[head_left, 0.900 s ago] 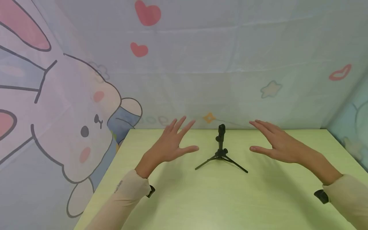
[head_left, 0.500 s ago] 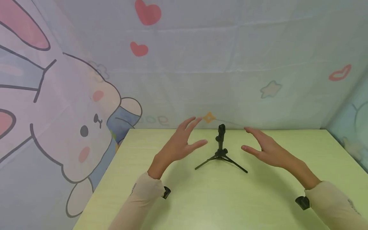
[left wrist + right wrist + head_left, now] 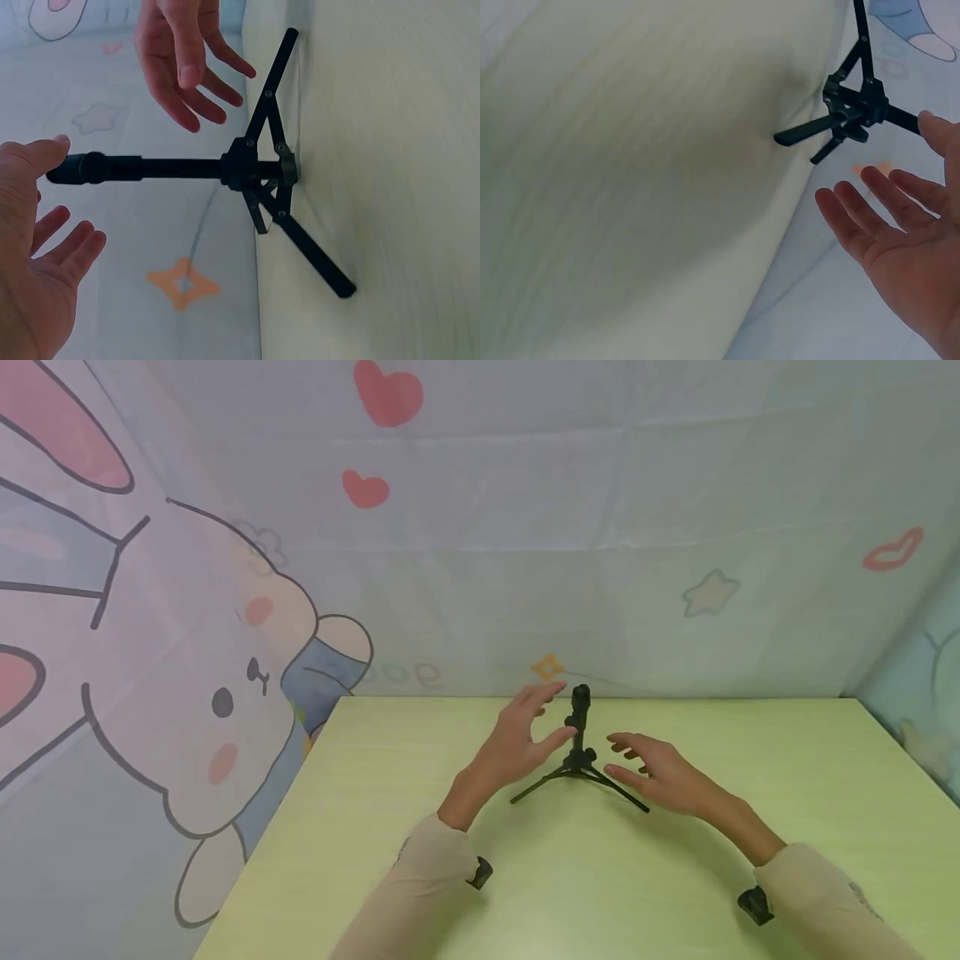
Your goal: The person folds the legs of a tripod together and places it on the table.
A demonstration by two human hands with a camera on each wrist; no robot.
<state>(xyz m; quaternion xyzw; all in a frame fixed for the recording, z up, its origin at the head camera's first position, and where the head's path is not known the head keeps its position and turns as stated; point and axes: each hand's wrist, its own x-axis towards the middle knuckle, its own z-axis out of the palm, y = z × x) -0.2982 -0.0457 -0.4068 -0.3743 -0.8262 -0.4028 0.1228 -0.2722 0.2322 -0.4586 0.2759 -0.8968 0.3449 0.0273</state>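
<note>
A small black tripod stand stands upright on the table, its legs spread. In the left wrist view its post runs sideways from the leg hub. My left hand is at the left of the post's upper part, thumb and fingers apart around it; whether the thumb touches it I cannot tell. My right hand hovers to the right of the hub, fingers loosely bent, with a gap to the post. In the right wrist view the right palm shows with nothing held.
The pale yellow-green table ends at a hanging cloth backdrop printed with hearts and a rabbit. A black wrist device shows at the left cuff, another black device at the right.
Both hands have come inward toward the tripod stand from either side. The right hand is lower, and its fingers have bent more. The stand has stayed in place.
</note>
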